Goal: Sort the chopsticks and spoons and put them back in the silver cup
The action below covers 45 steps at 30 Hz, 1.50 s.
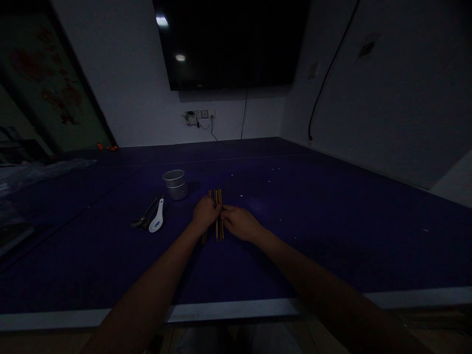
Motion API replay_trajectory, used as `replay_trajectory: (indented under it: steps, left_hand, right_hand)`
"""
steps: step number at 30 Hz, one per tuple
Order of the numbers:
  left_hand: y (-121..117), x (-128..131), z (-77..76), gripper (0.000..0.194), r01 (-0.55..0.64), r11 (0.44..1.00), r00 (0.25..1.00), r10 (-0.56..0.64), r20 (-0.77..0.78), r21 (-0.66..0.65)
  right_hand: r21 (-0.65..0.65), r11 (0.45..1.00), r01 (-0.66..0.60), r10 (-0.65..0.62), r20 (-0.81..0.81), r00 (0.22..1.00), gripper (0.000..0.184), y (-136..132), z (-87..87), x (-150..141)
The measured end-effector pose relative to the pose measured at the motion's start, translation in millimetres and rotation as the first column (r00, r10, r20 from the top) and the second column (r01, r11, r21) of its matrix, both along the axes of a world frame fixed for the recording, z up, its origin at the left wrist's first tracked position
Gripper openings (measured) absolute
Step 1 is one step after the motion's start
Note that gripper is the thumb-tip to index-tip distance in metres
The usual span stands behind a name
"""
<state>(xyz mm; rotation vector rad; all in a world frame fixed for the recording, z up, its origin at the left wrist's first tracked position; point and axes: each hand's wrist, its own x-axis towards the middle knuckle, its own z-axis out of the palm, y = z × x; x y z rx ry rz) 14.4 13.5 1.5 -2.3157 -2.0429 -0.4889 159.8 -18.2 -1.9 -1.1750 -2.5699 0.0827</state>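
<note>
Several wooden chopsticks (217, 233) lie roughly side by side on the purple-blue tabletop, their far ends pointing away from me. My left hand (206, 215) rests over the left part of the bunch, its fingers curled down around the sticks. From the right, my right hand (241, 224) pinches at the middle of the same chopsticks, thumb and fingers close together. The two hands' fingertips nearly meet there. Dim light and the hands hide exactly which sticks each one grips.
Left of my hands stands a grey metal cup (176, 186). Nearer me lie a white spoon (157, 219) and a metal spoon (142, 219). Clear plastic (47, 172) sits at the table's left. A large screen (236, 44) hangs on the far wall, and small white specks dot the tabletop (332, 221).
</note>
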Motion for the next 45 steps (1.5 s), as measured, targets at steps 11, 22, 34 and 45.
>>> replay_trajectory:
  steps: [11,22,34,45]
  left_hand:
    - [0,0,1.9,0.035,-0.027,0.999,0.999,0.026,-0.037,-0.035]
    - [0,3,2.5,0.033,-0.046,0.996,0.999,0.044,-0.032,-0.077]
    - [-8,-4,5.0,0.038,-0.088,0.996,0.996,0.088,-0.006,-0.032]
    - [-11,-8,8.3,0.036,-0.166,0.978,0.986,0.164,-0.024,-0.125]
  right_hand:
    - [0.003,1.000,0.021,-0.021,0.014,1.000,0.027,-4,3.5,-1]
    - [-0.011,0.997,0.079,-0.079,0.002,0.997,0.027,-4,2.9,-2]
    - [-0.009,0.999,0.043,-0.044,-0.058,0.997,0.026,-2,-0.9,1]
    - [0.017,1.000,0.000,0.001,-0.052,0.999,0.035,9,-16.8,2]
